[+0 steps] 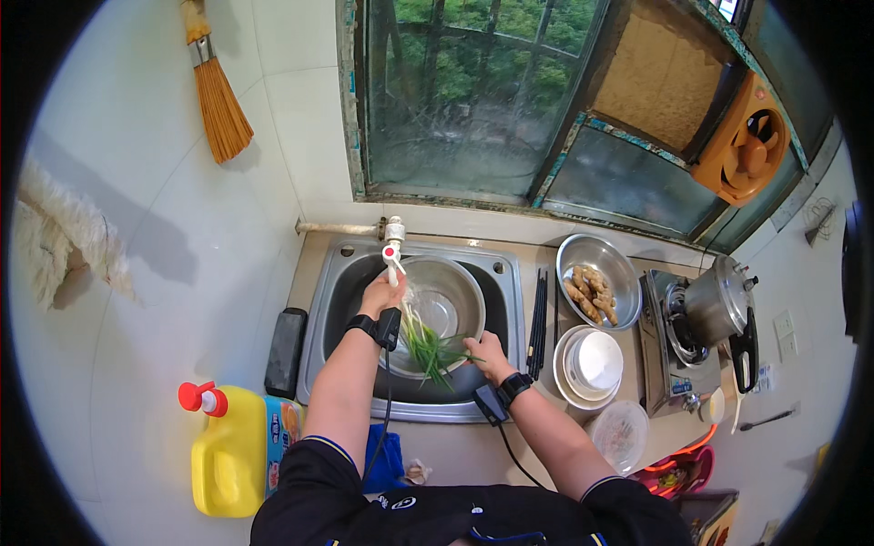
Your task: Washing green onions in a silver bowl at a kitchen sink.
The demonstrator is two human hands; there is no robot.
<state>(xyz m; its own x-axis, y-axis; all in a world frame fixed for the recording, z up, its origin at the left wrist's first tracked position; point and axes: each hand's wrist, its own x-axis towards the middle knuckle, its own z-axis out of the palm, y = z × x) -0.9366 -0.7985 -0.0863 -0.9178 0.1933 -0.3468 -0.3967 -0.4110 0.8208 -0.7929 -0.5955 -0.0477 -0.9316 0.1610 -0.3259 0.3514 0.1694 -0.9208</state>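
Note:
A steel basin (471, 286) stands in the metal sink (321, 341), below a white tap (391, 252) with a red dot. Scallions (430, 348) lie in the basin with their white ends up towards the tap and their green leaves over the near rim. My left hand (384, 295) is at the basin's upper left, right under the tap, by the white ends; its fingertips are partly hidden, so its hold cannot be told. My right hand (490, 351) is at the basin's lower right rim, touching it beside the green leaf tips, with the thumb over the rim.
Right of the sink are black chopsticks (538, 324), a steel bowl (631, 293) of ginger, stacked white bowls (601, 360), a plastic lid (618, 437) and a gas stove (655, 341) with a pressure cooker (717, 300). A yellow detergent jug (225, 450) stands left. Garlic (417, 471) lies near a blue cloth (384, 457).

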